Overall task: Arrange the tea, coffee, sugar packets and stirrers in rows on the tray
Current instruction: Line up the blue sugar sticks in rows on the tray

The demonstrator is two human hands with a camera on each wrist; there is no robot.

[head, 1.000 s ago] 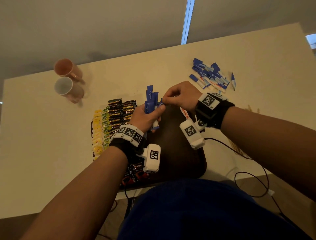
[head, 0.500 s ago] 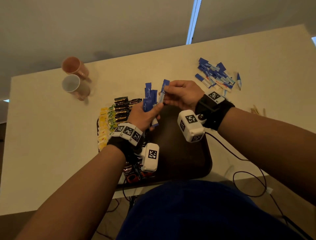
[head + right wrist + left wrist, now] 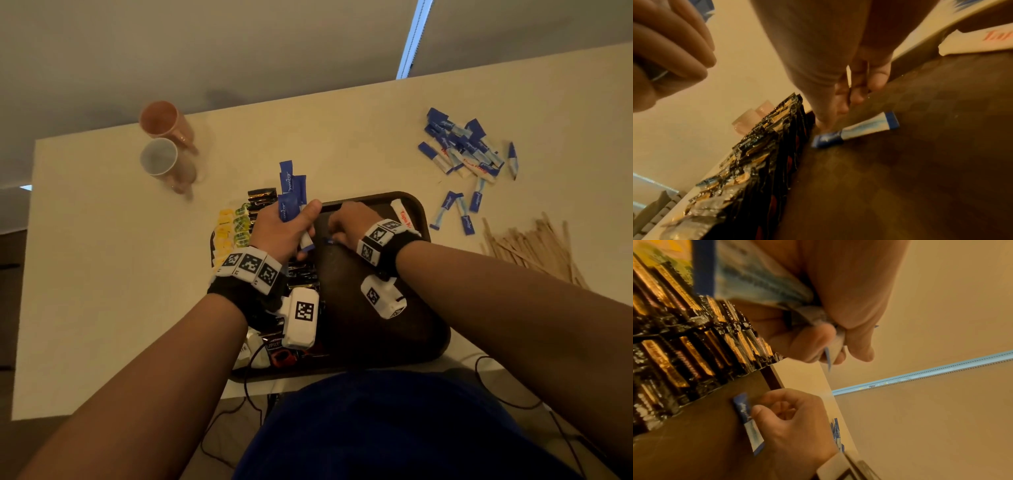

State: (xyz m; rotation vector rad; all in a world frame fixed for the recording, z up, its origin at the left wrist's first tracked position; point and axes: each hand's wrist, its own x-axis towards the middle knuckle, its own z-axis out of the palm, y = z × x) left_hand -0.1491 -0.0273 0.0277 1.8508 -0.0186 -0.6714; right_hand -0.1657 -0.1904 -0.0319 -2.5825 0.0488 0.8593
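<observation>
2 hands work over the tray point(image 3: 416, 205): left hand point(image 3: 284, 229) grips a bunch of sugar sticks point(image 3: 289, 192); right hand point(image 3: 352, 222), fingers curled, presses 1 stick point(image 3: 855, 129) down.

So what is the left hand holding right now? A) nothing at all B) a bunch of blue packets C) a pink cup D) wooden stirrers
B: the left hand grips a bunch of blue packets fanned up above its fingers, while the pink cup and the wooden stirrers lie untouched on the table.
</observation>
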